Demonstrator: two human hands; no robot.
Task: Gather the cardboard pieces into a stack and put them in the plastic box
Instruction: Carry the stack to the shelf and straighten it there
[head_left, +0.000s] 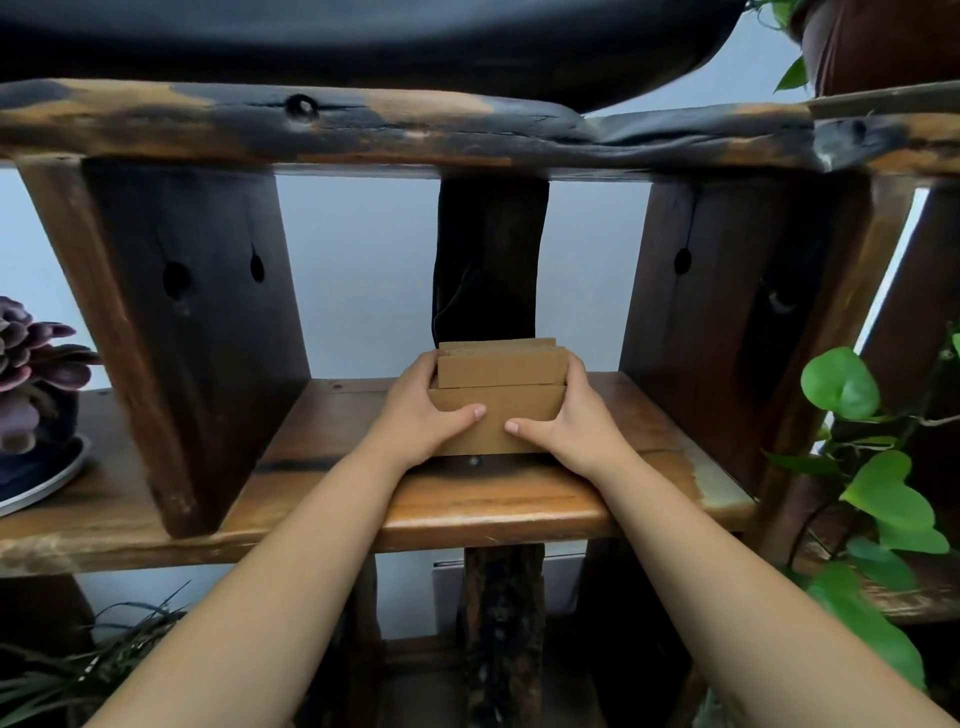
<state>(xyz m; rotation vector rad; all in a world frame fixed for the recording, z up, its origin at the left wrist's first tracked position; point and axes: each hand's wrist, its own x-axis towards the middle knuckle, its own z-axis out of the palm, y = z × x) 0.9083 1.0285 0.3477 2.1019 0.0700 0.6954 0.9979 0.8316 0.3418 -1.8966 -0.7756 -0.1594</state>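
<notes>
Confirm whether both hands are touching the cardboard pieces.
Touching. The head view shows the left hand and right hand wrapped around the sides of the cardboard pieces, thumbs pressed on the front.

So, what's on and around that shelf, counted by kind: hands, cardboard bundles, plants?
Hands: 2, the left hand and the right hand, gripping the bundle from either side
Cardboard bundle: 1
Plants: 3, purple succulent, leafy vine, grassy plant
Total: 6
</notes>
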